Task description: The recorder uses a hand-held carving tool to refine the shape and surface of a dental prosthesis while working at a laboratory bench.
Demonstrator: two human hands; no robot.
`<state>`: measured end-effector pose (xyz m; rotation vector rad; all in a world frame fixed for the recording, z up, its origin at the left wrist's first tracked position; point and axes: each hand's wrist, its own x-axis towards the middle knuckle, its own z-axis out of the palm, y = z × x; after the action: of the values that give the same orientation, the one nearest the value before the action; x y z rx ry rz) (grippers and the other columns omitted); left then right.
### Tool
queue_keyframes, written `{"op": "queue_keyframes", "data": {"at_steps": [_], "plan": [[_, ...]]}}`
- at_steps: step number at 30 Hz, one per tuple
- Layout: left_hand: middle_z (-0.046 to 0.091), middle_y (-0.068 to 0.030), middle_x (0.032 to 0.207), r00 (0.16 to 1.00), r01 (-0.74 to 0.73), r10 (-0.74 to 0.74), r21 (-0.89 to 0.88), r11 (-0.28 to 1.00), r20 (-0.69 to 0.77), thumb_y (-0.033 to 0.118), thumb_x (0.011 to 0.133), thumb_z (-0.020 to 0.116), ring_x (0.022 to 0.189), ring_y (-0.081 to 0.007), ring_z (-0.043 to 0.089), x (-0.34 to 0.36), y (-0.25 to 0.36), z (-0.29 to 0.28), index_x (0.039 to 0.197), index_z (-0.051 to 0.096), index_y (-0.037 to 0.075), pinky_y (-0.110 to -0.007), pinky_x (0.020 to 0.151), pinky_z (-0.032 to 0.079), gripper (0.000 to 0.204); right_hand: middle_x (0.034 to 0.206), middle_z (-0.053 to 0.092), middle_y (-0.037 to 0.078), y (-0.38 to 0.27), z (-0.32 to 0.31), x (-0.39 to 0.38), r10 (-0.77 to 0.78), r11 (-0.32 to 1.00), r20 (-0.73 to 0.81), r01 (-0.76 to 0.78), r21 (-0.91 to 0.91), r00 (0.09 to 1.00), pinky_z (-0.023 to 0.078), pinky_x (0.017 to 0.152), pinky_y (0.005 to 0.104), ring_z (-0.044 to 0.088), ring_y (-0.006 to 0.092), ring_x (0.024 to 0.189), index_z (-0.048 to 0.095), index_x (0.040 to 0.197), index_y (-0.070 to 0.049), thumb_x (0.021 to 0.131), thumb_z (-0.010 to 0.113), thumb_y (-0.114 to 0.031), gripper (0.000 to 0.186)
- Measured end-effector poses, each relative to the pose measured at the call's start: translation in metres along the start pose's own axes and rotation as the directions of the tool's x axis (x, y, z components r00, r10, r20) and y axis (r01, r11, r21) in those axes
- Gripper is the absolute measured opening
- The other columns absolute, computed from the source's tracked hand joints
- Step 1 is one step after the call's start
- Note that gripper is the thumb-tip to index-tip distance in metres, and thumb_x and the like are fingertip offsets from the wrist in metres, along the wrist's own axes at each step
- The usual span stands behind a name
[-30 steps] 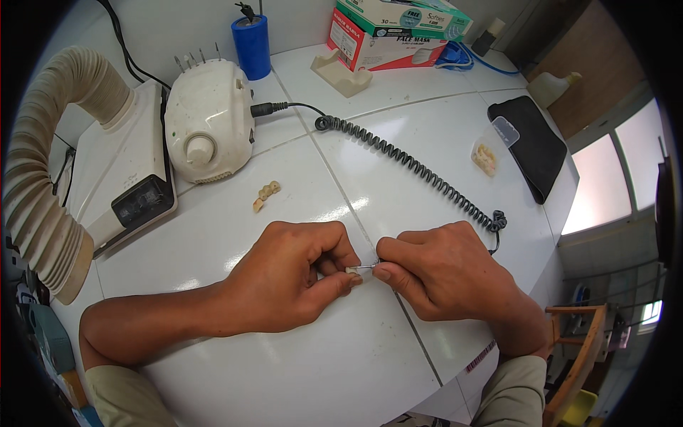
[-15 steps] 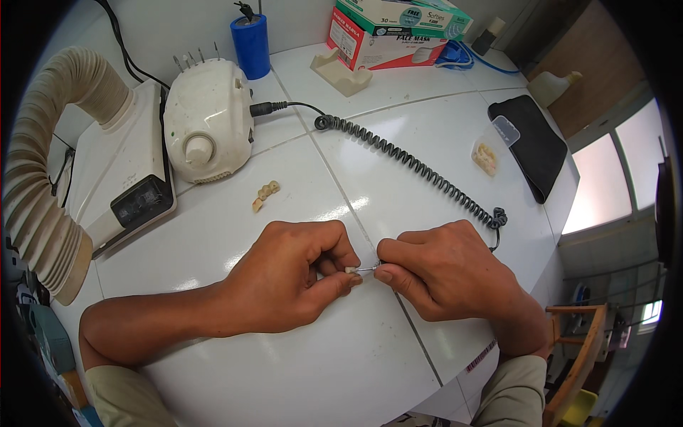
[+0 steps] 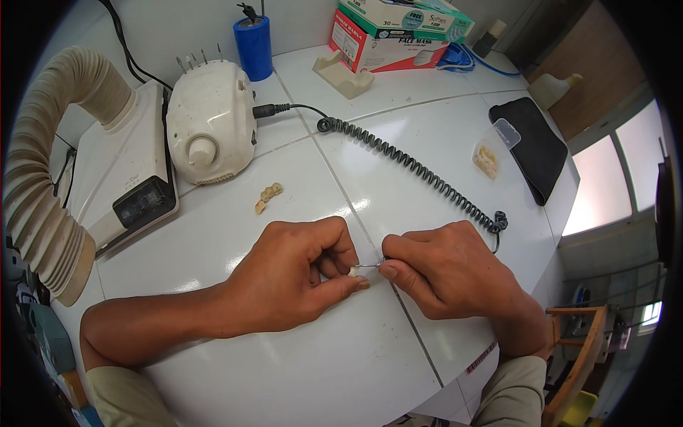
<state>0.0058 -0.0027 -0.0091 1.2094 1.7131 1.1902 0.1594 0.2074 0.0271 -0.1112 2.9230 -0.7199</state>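
Between thumb and fingertips, my left hand pinches a small whitish dental crown, partly covered by the fingers. My right hand is closed around a dental handpiece; only its metal nose shows, the body being hidden in the fist. A thin bur points left out of it, and its tip meets the upper part of the crown or lies just at it; I cannot tell whether they touch. Beyond my left hand a cream-coloured row of tooth pieces lies on the white tiled table.
A white micromotor control box with burs on top stands behind; its coiled black cord runs to my right hand. At left is a dust extractor with a ribbed hose. Mask boxes, a blue cylinder, and a clear case lie farther back.
The bur has shifted slightly up and right against the crown, and the crown has turned a little in my left fingers. Both hands keep their grip.
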Motion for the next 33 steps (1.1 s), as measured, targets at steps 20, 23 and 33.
{"op": "queue_keyframes", "data": {"at_steps": [20,23,33], "plan": [[0.070,0.0006,0.081,1.000,-0.005,0.006,0.044,0.999,-0.018,0.012,0.093,0.088,0.066,-0.0037,0.063,-0.0009,0.0028,0.0024,0.096,0.066,0.003,-0.022,0.058,0.051,0.024,0.065,0.063,0.009,-0.0008,0.0039,0.0002,-0.039,0.997,-0.027,0.037,-0.067,0.999,0.045,0.053,0.0485,0.063,0.0359,0.053,0.064,0.093,-0.009,0.112,0.061,-0.034,0.031],[0.073,-0.0114,0.084,1.000,0.015,-0.015,0.049,0.999,0.005,0.011,0.095,0.084,0.071,-0.0173,0.073,0.0002,0.0068,0.0015,0.095,0.063,-0.002,-0.030,0.064,0.060,0.025,0.069,0.061,0.007,-0.0012,0.0027,-0.0001,-0.045,0.994,0.011,0.046,-0.104,0.999,0.045,0.054,0.0441,0.062,0.0337,0.057,0.064,0.093,-0.010,0.108,0.066,-0.029,0.024],[0.072,-0.0032,0.079,1.000,-0.009,0.011,0.086,0.996,-0.022,0.012,0.093,0.089,0.068,-0.0074,0.069,-0.0016,0.0007,0.0046,0.094,0.066,0.002,-0.024,0.061,0.058,0.025,0.066,0.060,0.007,-0.0040,0.0024,0.0003,-0.041,0.995,-0.001,0.041,-0.096,0.999,0.044,0.053,0.0459,0.062,0.0342,0.054,0.065,0.095,-0.010,0.110,0.064,-0.032,0.027]]}}
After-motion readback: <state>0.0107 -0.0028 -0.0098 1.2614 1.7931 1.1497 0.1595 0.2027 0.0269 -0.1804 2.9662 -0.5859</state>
